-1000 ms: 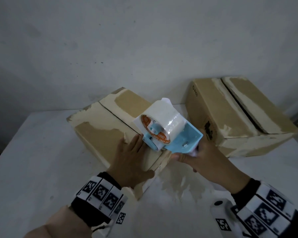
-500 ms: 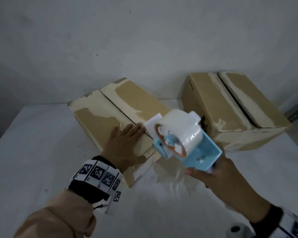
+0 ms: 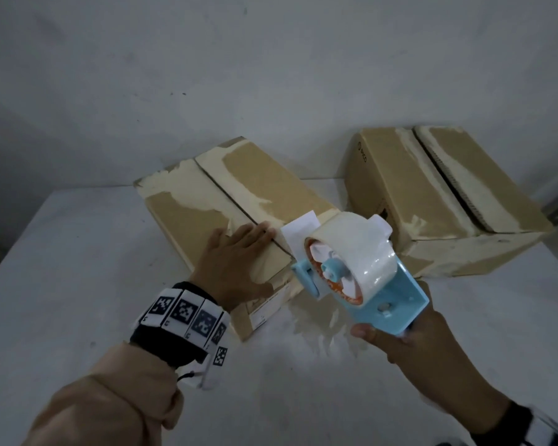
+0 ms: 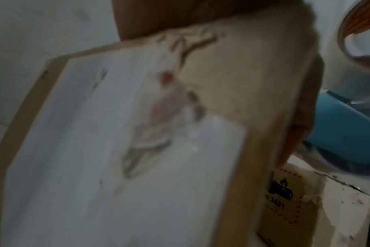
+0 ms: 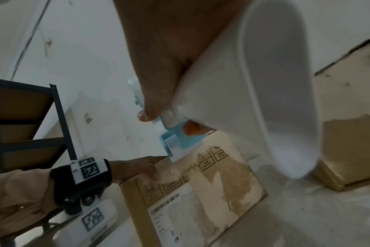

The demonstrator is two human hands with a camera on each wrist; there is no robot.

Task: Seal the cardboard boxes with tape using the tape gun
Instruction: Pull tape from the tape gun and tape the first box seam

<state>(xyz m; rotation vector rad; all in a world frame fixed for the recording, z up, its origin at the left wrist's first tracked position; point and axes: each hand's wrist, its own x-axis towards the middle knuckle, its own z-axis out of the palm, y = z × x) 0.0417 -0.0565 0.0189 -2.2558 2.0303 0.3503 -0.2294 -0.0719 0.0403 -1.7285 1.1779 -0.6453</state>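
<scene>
Sitting on table (image 3: 62,284): two boxes (image 3: 239,201), one tape gun (image 3: 364,281).

A plain white wall (image 3: 271,75) backs the white table (image 3: 62,268); a dark metal shelving unit (image 5: 25,125) stands aside, dimly lit.

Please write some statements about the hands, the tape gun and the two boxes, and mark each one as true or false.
1. The left hand lies flat on the near box. True.
2. The tape gun lies on the table. False: the right hand holds it up by the handle.
3. The far box stands to the right of the near box. True.
4. The top seam of the near box is covered with fresh tape. False: a dark open seam still shows along the top.
5. The tape roll is white. True.
6. The left hand grips the tape gun. False: only the right hand has a grip on it.
</scene>
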